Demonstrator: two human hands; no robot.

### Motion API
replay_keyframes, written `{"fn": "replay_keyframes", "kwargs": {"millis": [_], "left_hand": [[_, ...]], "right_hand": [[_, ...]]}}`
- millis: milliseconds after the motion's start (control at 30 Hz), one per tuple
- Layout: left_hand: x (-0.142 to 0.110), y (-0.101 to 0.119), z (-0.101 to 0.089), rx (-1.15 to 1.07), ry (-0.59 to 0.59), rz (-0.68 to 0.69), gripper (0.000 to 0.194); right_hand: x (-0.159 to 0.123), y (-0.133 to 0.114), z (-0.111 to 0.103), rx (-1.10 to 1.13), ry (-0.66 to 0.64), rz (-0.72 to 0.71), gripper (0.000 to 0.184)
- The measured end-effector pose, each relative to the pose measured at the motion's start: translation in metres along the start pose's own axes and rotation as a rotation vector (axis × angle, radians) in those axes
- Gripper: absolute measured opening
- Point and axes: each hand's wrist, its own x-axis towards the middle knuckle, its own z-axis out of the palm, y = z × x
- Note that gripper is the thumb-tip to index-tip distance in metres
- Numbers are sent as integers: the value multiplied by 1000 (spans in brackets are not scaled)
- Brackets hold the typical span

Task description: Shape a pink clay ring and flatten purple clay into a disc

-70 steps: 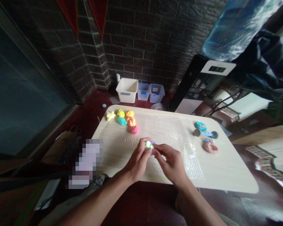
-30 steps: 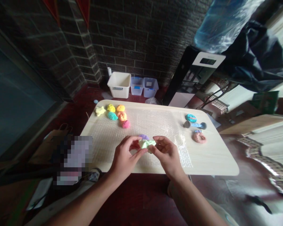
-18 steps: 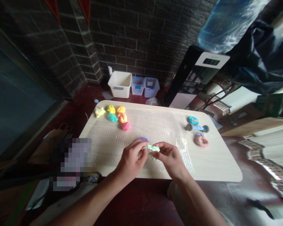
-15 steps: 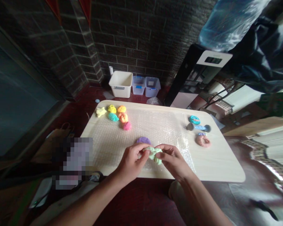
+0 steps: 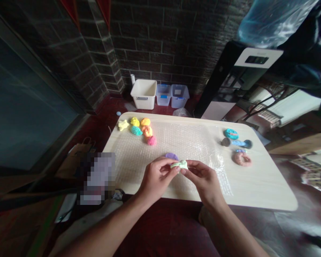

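Observation:
Between my two hands is a small lump of pale green modelling clay (image 5: 179, 164), pinched at both ends above the near part of the table. My left hand (image 5: 157, 177) has thumb and fingers closed on its left end. At the right end, my right hand (image 5: 204, 177) grips it between thumb and forefinger. Just behind the fingers, a flat purple clay piece (image 5: 171, 156) lies on the bubble wrap (image 5: 182, 137), partly covered by my left hand.
Clay lumps in yellow, orange, teal and pink (image 5: 151, 140) sit at the table's far left. At the right lie a teal disc (image 5: 231, 134), a blue-grey dumbbell shape (image 5: 237, 143) and a brownish-pink ring (image 5: 243, 159). Storage bins (image 5: 143, 93) and a water dispenser (image 5: 222, 80) stand beyond the table.
Both hands keep hold of the green clay, which is turned and squeezed into changing shapes. The purple piece, first mostly hidden behind the hands, shows more. The camera view has shifted slightly.

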Motion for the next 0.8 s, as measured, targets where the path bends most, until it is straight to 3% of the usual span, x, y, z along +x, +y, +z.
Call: {"fn": "replay_keyframes", "kwargs": {"millis": [200,333,433,500,567,667,733,800], "left_hand": [[-5,2,4,52,-48,-51,25],[-8,5,1,107,25,-45,24],[-10,11,-5,108,96,-57,22],[-16,21,-10,39,36,-86,25],[-27,35,-11,-117,-106,-92,28],[-48,56,-8,-378,-293,-143,26],[-61,64,-3,-530,-396,-232,29],[-69,67,2,-651,-421,-319,41]], "right_hand": [[-2,9,3,19,-25,-37,32],[-4,-4,3,-112,-124,-15,30],[3,-18,4,-192,-16,-115,30],[14,-23,11,-134,59,-134,33],[28,-23,28,-109,11,-94,30],[44,-15,75,-256,-232,-94,32],[49,-5,115,-489,-459,-217,40],[49,4,155,-801,-619,-405,46]]}}
